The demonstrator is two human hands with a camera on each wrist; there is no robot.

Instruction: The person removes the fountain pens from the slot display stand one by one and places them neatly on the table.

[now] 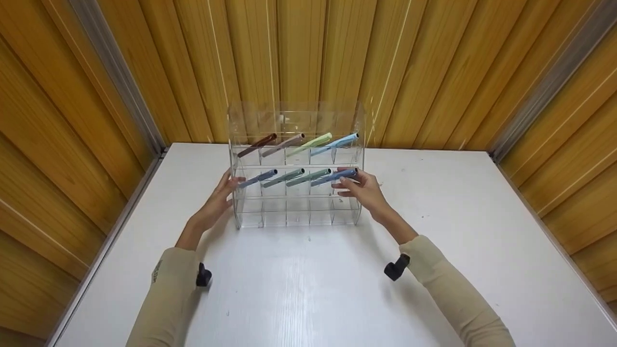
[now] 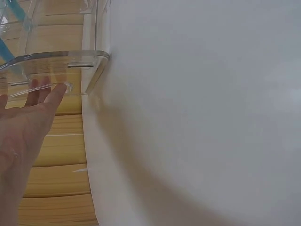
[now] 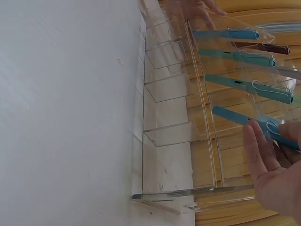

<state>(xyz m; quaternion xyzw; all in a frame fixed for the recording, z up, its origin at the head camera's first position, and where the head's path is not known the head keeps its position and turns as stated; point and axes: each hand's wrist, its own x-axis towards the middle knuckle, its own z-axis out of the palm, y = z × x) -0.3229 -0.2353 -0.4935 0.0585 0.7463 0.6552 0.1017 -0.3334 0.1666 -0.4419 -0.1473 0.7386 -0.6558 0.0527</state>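
Resting in the lower row, at the right end, a blue pen with a wire clip (image 1: 323, 180) lies pinched between the thumb and fingers of the right hand (image 1: 365, 190). I'd keep that pinch light and the pen parallel to its neighbours. Fingers nearly straight, the left hand (image 1: 214, 207) touches the clear acrylic rack (image 1: 298, 196) at its side, probably steadying it. Fingers hide part of the pen; overlapping transparent edges obscure its seating.
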